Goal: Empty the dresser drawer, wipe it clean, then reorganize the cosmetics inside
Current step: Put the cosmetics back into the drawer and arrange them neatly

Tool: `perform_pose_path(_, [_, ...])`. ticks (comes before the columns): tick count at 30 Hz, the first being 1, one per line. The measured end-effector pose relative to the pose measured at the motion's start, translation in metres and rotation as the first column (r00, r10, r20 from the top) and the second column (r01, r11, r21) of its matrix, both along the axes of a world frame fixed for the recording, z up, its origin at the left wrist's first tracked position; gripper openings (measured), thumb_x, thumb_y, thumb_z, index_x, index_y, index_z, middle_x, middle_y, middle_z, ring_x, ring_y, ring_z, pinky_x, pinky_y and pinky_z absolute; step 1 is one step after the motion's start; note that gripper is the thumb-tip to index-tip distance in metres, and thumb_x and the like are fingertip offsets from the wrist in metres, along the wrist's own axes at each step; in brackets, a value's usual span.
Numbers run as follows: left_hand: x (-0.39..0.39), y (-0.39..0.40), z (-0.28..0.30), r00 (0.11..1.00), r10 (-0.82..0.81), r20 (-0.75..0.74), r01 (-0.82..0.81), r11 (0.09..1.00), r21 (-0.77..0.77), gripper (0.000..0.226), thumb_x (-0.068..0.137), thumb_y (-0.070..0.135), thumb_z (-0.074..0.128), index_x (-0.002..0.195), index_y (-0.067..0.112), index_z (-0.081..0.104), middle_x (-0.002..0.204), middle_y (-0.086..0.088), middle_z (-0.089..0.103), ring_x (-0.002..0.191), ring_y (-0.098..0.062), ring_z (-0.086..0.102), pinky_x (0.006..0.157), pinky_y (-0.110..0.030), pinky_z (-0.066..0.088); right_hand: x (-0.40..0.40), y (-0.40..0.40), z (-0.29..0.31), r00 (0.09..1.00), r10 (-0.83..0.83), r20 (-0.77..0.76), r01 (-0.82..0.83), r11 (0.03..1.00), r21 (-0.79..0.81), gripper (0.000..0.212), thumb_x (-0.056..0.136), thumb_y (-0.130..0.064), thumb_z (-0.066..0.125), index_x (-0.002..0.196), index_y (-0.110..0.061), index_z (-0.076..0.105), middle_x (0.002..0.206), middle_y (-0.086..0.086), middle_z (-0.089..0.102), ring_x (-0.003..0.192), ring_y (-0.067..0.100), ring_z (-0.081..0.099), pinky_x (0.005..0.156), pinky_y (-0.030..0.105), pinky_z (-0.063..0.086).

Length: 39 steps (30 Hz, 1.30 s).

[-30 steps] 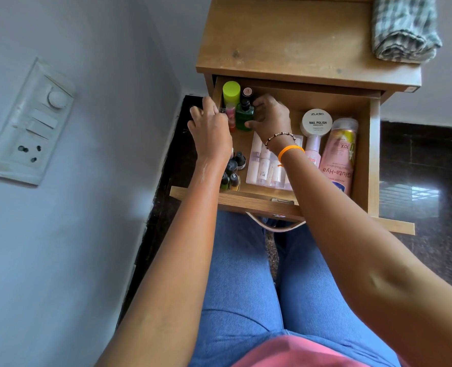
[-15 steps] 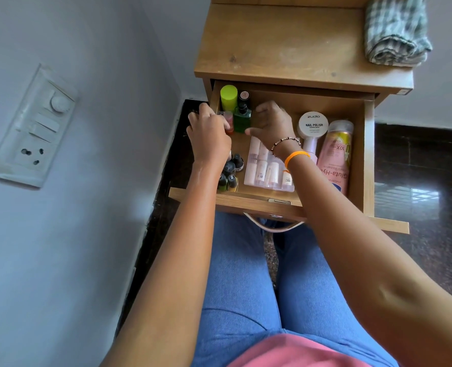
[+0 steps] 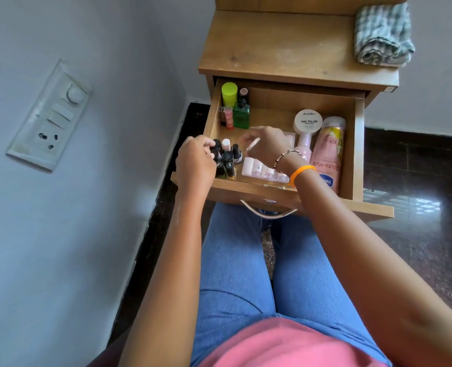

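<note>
The wooden drawer (image 3: 358,144) is pulled open over my lap. At its back left stand a lime-capped bottle (image 3: 229,92), a green bottle (image 3: 241,117) and a small pink bottle (image 3: 228,120). Several dark nail polish bottles (image 3: 227,158) cluster at the front left, and my left hand (image 3: 194,161) curls its fingers around one of them. My right hand (image 3: 268,147) hovers over a clear case of white tubes (image 3: 259,169), pinching a thin pale stick (image 3: 253,143) that is blurred. A white nail polish remover pump bottle (image 3: 308,124) and a pink lotion bottle (image 3: 328,149) lie on the right.
A folded checked cloth (image 3: 382,35) sits on the dresser top (image 3: 272,49) at the back right. A wall with a switch panel (image 3: 50,115) runs close on the left. Dark glossy floor (image 3: 418,181) lies to the right. My knees are under the drawer front.
Both hands have drawn back from the back-left bottles toward the drawer's front. My left hand now rests on the nail polish cluster, and my right hand holds a thin pale stick.
</note>
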State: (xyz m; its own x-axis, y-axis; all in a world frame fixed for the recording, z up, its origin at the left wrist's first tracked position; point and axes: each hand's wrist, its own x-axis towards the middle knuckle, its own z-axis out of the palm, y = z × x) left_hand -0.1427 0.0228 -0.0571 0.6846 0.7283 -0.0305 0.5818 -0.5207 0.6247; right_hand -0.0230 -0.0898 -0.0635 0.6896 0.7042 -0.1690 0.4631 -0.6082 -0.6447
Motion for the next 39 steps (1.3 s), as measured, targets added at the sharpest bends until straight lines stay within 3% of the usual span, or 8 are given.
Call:
perform_pose_path(9, [-0.002, 0.007, -0.008, 1.0, -0.015, -0.025, 0.014, 0.998, -0.06, 0.034, 0.086, -0.007, 0.047, 0.107, 0.013, 0.065, 0.097, -0.005, 0.06, 0.083, -0.016, 0.059, 0.07, -0.028, 0.048, -0.007, 0.019, -0.014, 1.0, -0.023, -0.011, 0.023, 1.0, 0.0, 0.019, 0.077, -0.001, 0.068, 0.095, -0.008, 0.068, 0.101, 0.011, 0.067, 0.086, 0.021, 0.056, 0.083, 0.034, 0.049])
perform_pose_path(17, [-0.003, 0.009, -0.01, 0.999, -0.04, -0.017, 0.038, 0.996, -0.074, 0.03, 0.087, -0.004, 0.05, 0.103, 0.014, 0.068, 0.095, -0.004, 0.06, 0.082, -0.015, 0.058, 0.073, -0.031, 0.052, -0.004, 0.019, -0.015, 1.0, 0.005, -0.028, -0.006, 1.0, -0.017, 0.022, 0.076, -0.002, 0.07, 0.098, -0.007, 0.068, 0.1, 0.011, 0.069, 0.081, 0.016, 0.055, 0.075, 0.024, 0.044])
perform_pose_path(20, [-0.006, 0.009, -0.009, 0.999, -0.032, -0.009, 0.031, 0.997, -0.076, 0.028, 0.088, -0.004, 0.051, 0.101, 0.013, 0.068, 0.096, -0.003, 0.059, 0.074, -0.006, 0.055, 0.067, -0.019, 0.048, -0.006, 0.01, -0.013, 0.995, -0.05, 0.088, 0.039, 0.992, 0.121, 0.022, 0.073, 0.003, 0.065, 0.092, -0.006, 0.066, 0.095, 0.011, 0.065, 0.077, 0.016, 0.052, 0.078, 0.036, 0.052])
perform_pose_path(22, [-0.009, 0.01, -0.006, 1.0, -0.028, -0.006, 0.027, 0.997, -0.075, 0.023, 0.088, -0.003, 0.055, 0.098, 0.013, 0.068, 0.092, 0.0, 0.057, 0.064, 0.002, 0.053, 0.058, -0.008, 0.041, -0.009, 0.003, -0.009, 0.98, -0.081, 0.182, 0.046, 0.98, 0.192, 0.019, 0.074, 0.002, 0.061, 0.088, -0.01, 0.067, 0.091, 0.007, 0.062, 0.071, 0.015, 0.051, 0.07, 0.04, 0.052])
perform_pose_path(26, [-0.009, 0.004, -0.001, 0.997, -0.075, -0.024, 0.074, 0.995, -0.067, 0.013, 0.082, 0.011, 0.07, 0.095, 0.015, 0.071, 0.087, 0.002, 0.056, 0.074, -0.011, 0.058, 0.064, -0.022, 0.046, -0.017, 0.007, -0.003, 0.935, 0.164, 0.314, -0.165, 0.986, -0.025, 0.026, 0.081, -0.008, 0.064, 0.104, -0.019, 0.069, 0.101, 0.006, 0.056, 0.079, 0.02, 0.052, 0.067, 0.033, 0.046])
perform_pose_path(30, [-0.01, -0.003, 0.002, 0.985, -0.133, -0.107, 0.131, 0.991, -0.023, 0.023, 0.084, 0.016, 0.07, 0.107, 0.016, 0.071, 0.094, 0.002, 0.059, 0.075, -0.007, 0.049, 0.054, -0.011, 0.03, -0.019, 0.017, -0.001, 0.851, 0.35, 0.392, -0.283, 0.934, -0.219, 0.033, 0.084, -0.012, 0.064, 0.115, -0.022, 0.066, 0.108, 0.01, 0.053, 0.099, 0.028, 0.053, 0.078, 0.035, 0.038])
perform_pose_path(34, [-0.009, -0.004, -0.001, 0.983, -0.122, -0.134, 0.126, 0.992, 0.02, 0.023, 0.085, 0.013, 0.067, 0.108, 0.015, 0.071, 0.105, -0.001, 0.063, 0.077, -0.007, 0.053, 0.059, -0.01, 0.033, -0.017, 0.018, 0.001, 0.8, 0.404, 0.444, -0.311, 0.912, -0.27, 0.029, 0.086, -0.014, 0.061, 0.114, -0.021, 0.065, 0.111, 0.009, 0.052, 0.102, 0.027, 0.05, 0.081, 0.034, 0.034])
perform_pose_path(39, [-0.006, -0.003, 0.0, 0.973, -0.169, -0.159, 0.172, 0.985, 0.005, 0.017, 0.088, 0.006, 0.062, 0.103, 0.006, 0.071, 0.095, -0.001, 0.06, 0.063, -0.007, 0.053, 0.054, -0.003, 0.038, -0.016, 0.017, 0.0, 0.799, 0.418, 0.432, -0.318, 0.904, -0.286, 0.026, 0.086, -0.017, 0.061, 0.112, -0.022, 0.065, 0.11, 0.007, 0.051, 0.1, 0.026, 0.049, 0.077, 0.03, 0.026])
